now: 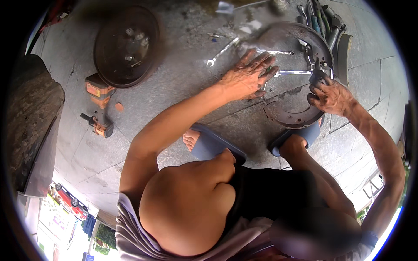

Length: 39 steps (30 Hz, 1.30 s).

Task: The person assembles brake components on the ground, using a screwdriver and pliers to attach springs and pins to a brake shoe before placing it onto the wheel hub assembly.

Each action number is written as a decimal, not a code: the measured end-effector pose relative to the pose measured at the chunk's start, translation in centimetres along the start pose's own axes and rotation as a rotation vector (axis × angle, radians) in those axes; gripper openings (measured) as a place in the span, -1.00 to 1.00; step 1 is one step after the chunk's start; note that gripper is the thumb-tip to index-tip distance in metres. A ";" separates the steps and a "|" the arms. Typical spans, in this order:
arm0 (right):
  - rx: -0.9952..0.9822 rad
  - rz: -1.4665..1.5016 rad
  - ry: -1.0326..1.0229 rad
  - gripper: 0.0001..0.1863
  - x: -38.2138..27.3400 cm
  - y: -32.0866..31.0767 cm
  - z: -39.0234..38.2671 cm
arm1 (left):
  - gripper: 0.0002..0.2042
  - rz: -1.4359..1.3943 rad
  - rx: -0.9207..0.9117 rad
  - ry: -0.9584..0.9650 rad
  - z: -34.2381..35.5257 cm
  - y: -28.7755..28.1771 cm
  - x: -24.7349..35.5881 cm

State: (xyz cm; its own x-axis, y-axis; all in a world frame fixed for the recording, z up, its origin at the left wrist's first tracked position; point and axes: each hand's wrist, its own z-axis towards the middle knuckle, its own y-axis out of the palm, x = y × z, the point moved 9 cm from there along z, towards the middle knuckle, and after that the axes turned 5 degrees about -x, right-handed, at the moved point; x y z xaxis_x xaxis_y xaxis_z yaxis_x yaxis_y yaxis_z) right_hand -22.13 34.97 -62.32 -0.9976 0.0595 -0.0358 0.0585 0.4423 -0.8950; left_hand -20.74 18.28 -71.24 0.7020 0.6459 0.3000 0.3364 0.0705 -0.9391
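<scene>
My left hand is spread over the floor with its blackened fingers apart, holding nothing that shows. Close to its fingertips lie a combination wrench and a second wrench. My right hand is closed, its thumb and fingers round a small dark piece whose kind I cannot make out. That piece sits between two curved brake shoes: an upper brake shoe arches beyond the hand, and a lower brake shoe curves nearer my feet. The right fingers partly hide where the parts meet.
A rusty brake drum stands at the left, with an orange-and-black cordless impact wrench nearer me. Another wrench lies beyond my left hand. Hand tools and another curved shoe are at far right. My slippered feet flank the middle.
</scene>
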 end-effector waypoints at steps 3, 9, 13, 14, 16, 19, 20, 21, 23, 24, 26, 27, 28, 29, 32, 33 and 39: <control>0.010 0.037 0.036 -0.93 -0.8 -1.5 -1.2 | -0.17 0.027 0.056 0.060 3.4 0.0 1.5; 0.042 0.081 0.202 -0.90 -0.6 -3.0 -2.0 | -0.33 -0.044 0.105 -0.083 8.0 2.7 1.2; 0.047 0.087 0.234 -0.87 -0.4 -3.2 -1.3 | -0.47 -0.238 0.140 0.018 7.3 4.6 2.8; -0.024 0.079 0.220 -0.84 -0.3 -3.4 -1.2 | -0.48 -0.371 0.152 0.001 7.4 4.5 3.0; -0.045 0.105 0.194 -0.83 -0.5 -2.4 -0.8 | -0.50 -0.249 0.214 0.127 6.3 3.6 4.7; -0.013 0.066 0.101 -0.82 -0.6 -2.7 1.0 | -0.46 -0.070 0.142 0.204 3.7 4.5 5.8; 0.009 0.038 0.069 -0.83 -0.5 -2.8 1.6 | -0.42 -0.024 0.091 0.239 3.0 4.9 6.3; 0.027 0.021 0.037 -0.83 -0.5 -2.6 2.1 | -0.42 -0.035 0.060 0.243 2.1 4.8 7.0; -0.091 -0.040 -0.030 -0.76 -0.5 -1.2 4.0 | -0.41 -0.045 -0.016 0.236 -0.6 5.0 7.0; -0.139 -0.074 -0.062 -0.74 -0.4 -0.9 5.4 | -0.45 -0.091 0.057 0.248 -2.4 6.9 6.3; -0.160 -0.089 -0.117 -0.68 -0.1 1.7 5.9 | -0.49 -0.017 -0.125 0.170 -3.5 8.7 7.0; -0.175 -0.029 -0.090 -0.72 0.3 2.4 6.7 | -0.52 -0.185 -0.163 0.141 -4.4 8.6 6.6; -0.228 0.709 0.027 -0.72 1.8 4.5 7.4 | -0.53 -0.217 -0.109 0.143 -5.5 7.6 6.2; -0.246 0.829 0.031 -0.73 1.9 5.0 8.0 | -0.55 -0.254 -0.056 0.144 -6.9 6.7 5.6; -0.221 -0.061 -0.157 -0.73 1.0 2.7 10.0 | -0.55 -0.065 -0.189 0.089 -10.0 3.5 3.4; -0.233 -0.076 -0.145 -0.70 1.3 2.8 10.5 | -0.57 -0.039 -0.160 0.047 -11.0 3.1 2.1; -0.369 -0.257 -0.064 -0.50 3.7 7.4 9.1 | -0.61 -0.092 0.175 -0.029 -12.7 -2.2 -3.0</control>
State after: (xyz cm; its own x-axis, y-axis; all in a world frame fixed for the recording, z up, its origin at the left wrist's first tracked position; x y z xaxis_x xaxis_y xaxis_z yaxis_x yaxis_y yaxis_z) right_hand -25.78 30.26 -73.10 -0.9811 -0.1444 0.1292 -0.1937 0.7253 -0.6607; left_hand -15.60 6.58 -67.96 0.6543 0.6520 0.3830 0.2820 0.2595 -0.9236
